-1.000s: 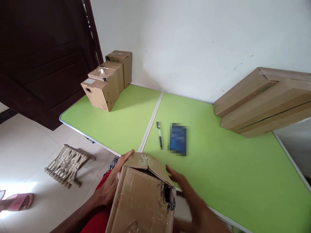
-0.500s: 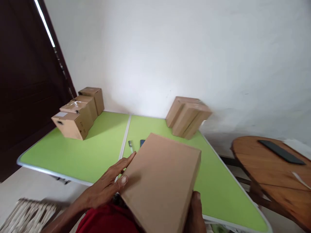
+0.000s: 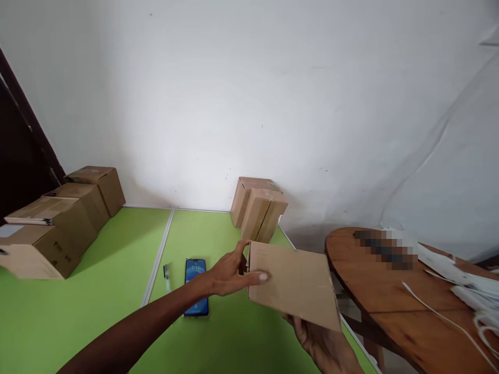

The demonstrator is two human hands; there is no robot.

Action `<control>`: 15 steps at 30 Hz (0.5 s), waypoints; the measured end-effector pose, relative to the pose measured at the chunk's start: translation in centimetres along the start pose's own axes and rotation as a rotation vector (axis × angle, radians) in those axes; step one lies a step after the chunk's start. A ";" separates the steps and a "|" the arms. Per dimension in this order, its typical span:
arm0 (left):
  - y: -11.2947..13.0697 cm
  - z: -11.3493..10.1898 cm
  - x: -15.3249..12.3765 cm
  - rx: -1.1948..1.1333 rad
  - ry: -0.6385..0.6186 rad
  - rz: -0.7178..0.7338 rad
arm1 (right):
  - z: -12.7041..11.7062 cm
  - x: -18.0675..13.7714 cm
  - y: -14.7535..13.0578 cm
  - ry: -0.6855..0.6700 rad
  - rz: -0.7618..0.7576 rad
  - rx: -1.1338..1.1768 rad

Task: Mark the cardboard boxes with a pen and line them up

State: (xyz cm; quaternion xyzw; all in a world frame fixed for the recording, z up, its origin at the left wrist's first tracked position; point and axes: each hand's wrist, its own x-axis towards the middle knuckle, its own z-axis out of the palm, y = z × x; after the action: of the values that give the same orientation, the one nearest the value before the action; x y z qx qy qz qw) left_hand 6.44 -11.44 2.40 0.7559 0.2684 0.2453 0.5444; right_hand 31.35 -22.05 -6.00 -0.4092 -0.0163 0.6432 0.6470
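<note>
Flat cardboard box [image 3: 294,283] held in air over the right edge of the green table [image 3: 97,296], left hand [image 3: 230,272] pinching its left edge, right hand [image 3: 323,345] cradling its underside; judged best: carry weight on palm, level.

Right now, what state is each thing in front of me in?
Flat brown cardboard box: held tilted, off the table
Left hand: grip on its left edge
Right hand: grip under its lower side
Black phone: flat on green table, screen lit
Slim pen: lying left of phone
Brown cartons at left: closed
</note>
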 end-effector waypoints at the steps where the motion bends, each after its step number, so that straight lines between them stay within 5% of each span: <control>1: -0.4 -0.1 1.6 0.013 0.018 -0.026 | 0.3 1.2 -0.8 -0.013 0.033 -0.014; 8: -2.7 -2.0 12.0 0.088 0.207 -0.285 | 2.9 8.4 -4.7 -0.240 0.040 -0.441; 15: -2.8 -2.2 15.7 0.047 0.245 -0.402 | 3.2 9.2 -5.1 -0.088 0.039 -0.555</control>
State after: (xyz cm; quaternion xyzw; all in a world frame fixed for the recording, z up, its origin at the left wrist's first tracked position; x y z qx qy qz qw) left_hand 16.10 1.39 1.58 0.6643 0.4834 0.2154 0.5278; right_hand 35.37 -11.83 -5.74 -0.5426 -0.2118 0.6436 0.4964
